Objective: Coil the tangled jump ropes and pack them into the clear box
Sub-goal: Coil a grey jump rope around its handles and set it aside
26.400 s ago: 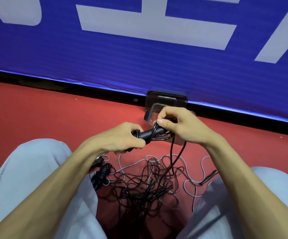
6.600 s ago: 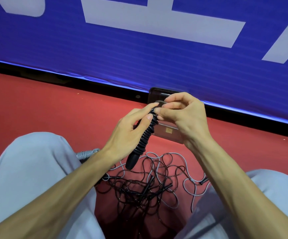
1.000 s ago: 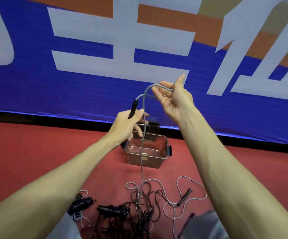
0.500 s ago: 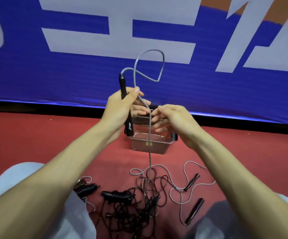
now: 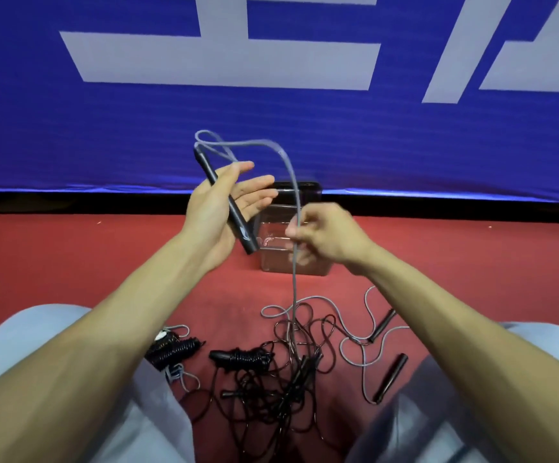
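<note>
While the blue banner (image 5: 305, 128) fills the upper half of the frame and the red floor (image 5: 71, 255) runs below it, the tangled jump ropes (image 5: 271, 389) lie in a loose black and grey heap at bottom centre, between the person's knees. The clear box (image 5: 274, 262) stands just above that heap at centre frame, against the foot of the banner, and I can see no rope in it. Two wound bundles (image 5: 178, 349) sit at the lower left of the heap. A grey rope (image 5: 293, 289) rises straight up from the heap, arcs over and ends at a black handle (image 5: 234, 215). The handle lies slantwise across the left hand (image 5: 219, 212), whose fingers are straight and spread, so it seems to rest on the palm rather than be gripped. The right hand (image 5: 325, 235) pinches the grey rope below the arc, fingers curled round it. I judge the cord light, smooth and springy: it keeps its own curve and will want to unwind, so each loop needs pinning against the stiff handle, the firm place to hold. Its lower end threads through the heap and may snag
</note>
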